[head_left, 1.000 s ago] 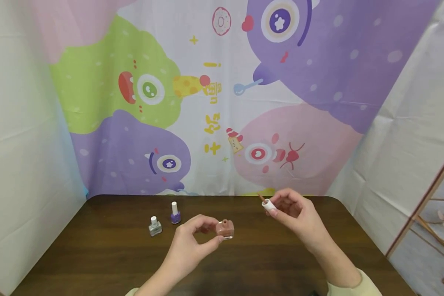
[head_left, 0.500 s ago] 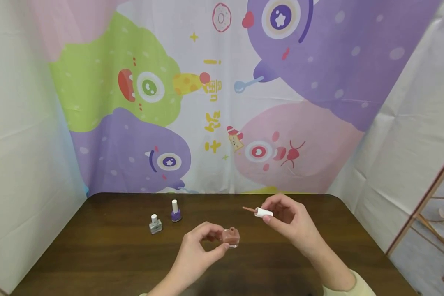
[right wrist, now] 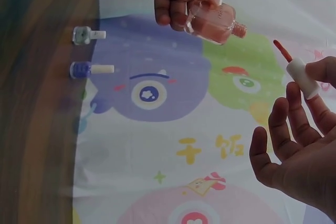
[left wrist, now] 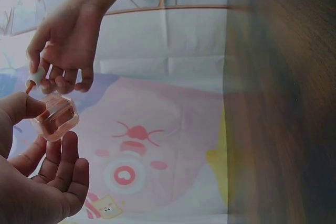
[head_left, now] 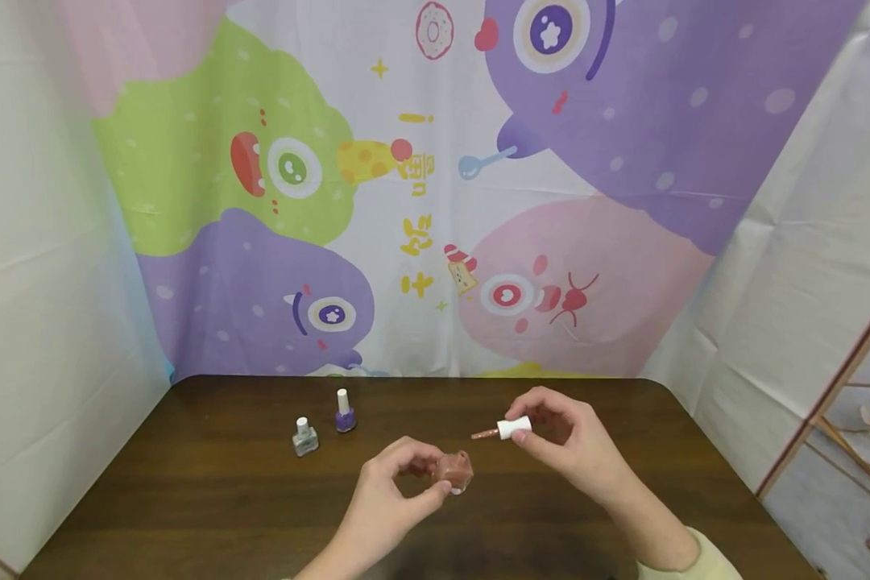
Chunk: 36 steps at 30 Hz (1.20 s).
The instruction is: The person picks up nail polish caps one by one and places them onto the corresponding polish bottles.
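Observation:
My left hand (head_left: 399, 491) pinches a small clear glass nail polish bottle (head_left: 453, 472) of pinkish-brown polish above the table. Its neck is uncapped and tilts to the right, as the bottle (right wrist: 212, 22) also shows in the right wrist view. Between thumb and fingers of my right hand (head_left: 576, 443) is the white nail polish cap (head_left: 515, 427). The cap's brush (head_left: 485, 434) is coated in the same colour and points left, just above and right of the bottle's neck, with a gap between them. In the left wrist view the bottle (left wrist: 56, 118) sits between thumb and fingertips.
Two capped nail polish bottles stand at the back left of the dark wooden table (head_left: 210, 499): a grey one (head_left: 305, 440) and a purple one (head_left: 345, 416). A cartoon-print curtain (head_left: 435, 338) hangs behind the table. Pale cloth (head_left: 732, 322) borders the right side.
My right hand has come down and turned the brush from pointing up-left to pointing left, nearer the bottle. My left hand has shifted slightly right and down, tipping the bottle to the right.

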Each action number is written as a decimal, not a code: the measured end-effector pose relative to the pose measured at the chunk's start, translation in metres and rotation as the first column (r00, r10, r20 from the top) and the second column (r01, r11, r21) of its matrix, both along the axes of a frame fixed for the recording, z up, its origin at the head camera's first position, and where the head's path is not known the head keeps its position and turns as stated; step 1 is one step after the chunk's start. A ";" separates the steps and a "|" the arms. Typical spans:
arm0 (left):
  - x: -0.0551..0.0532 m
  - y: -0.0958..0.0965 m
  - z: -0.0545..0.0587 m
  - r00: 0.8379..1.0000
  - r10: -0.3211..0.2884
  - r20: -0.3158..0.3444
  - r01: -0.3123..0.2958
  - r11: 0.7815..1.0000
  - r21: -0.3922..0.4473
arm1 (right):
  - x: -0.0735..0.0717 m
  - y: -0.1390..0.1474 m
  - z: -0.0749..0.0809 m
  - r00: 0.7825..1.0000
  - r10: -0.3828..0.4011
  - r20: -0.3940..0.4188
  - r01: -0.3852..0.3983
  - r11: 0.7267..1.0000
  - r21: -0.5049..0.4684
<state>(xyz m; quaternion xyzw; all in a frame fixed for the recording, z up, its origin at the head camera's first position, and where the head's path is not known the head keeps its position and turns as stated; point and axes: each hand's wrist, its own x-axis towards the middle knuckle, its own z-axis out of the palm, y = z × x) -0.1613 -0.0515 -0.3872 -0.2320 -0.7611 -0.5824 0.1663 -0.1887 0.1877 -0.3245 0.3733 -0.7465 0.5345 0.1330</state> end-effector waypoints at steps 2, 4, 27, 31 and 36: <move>0.001 0.000 0.001 1.000 -0.006 -0.001 0.006 1.000 0.004 | 0.000 0.000 0.000 1.000 -0.007 -0.018 0.007 1.000 0.017; 0.001 0.000 0.001 1.000 -0.011 -0.009 0.011 1.000 0.007 | 0.000 0.000 0.000 1.000 -0.011 -0.028 0.012 0.999 0.036; 0.004 0.001 0.005 0.994 -0.023 -0.103 0.024 1.000 0.005 | 0.000 -0.002 -0.005 0.998 0.017 -0.058 -0.009 0.991 0.135; 0.004 0.001 0.006 0.995 -0.026 -0.097 0.027 1.000 0.005 | 0.001 -0.003 -0.006 0.998 0.022 -0.063 -0.012 0.989 0.150; 0.004 0.002 0.006 0.996 -0.034 -0.085 0.034 0.999 0.006 | 0.002 -0.005 -0.006 0.997 0.028 -0.067 -0.017 0.986 0.166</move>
